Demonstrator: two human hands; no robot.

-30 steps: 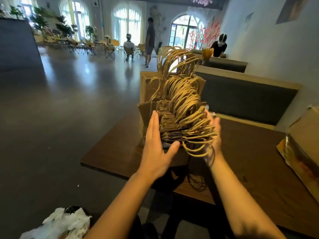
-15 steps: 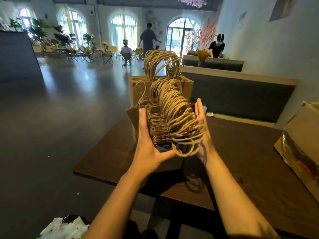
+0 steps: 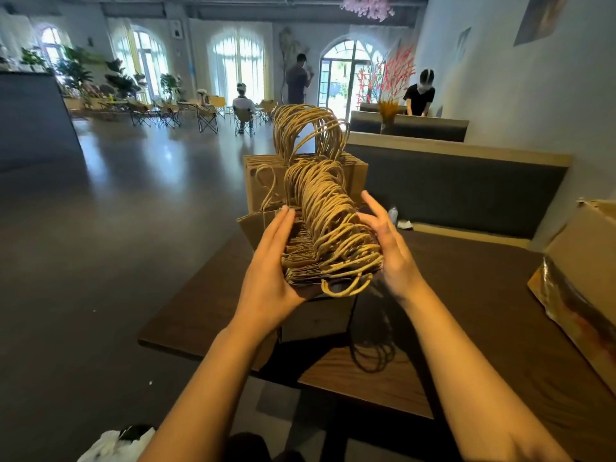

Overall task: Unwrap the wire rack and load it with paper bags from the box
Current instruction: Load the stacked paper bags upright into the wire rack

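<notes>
Seemingly to square up a loose row, both hands bracket the paper bags (image 3: 310, 258) from the head view: the left hand (image 3: 271, 265) lies flat along the left flank with fingers straight and its thumb tucked under the near end, while the right hand (image 3: 386, 248) is spread, fingers relaxed, against the tangle of twisted handles on the other side; neither pinches anything. These bags stand packed on edge on the dark wooden bench (image 3: 483, 328), and whatever rack holds them is hidden beneath, so I cannot tell its state. Taller bags (image 3: 266, 181) stand just behind. At the right edge a cardboard box (image 3: 586, 248) sits open; its contents are out of sight
</notes>
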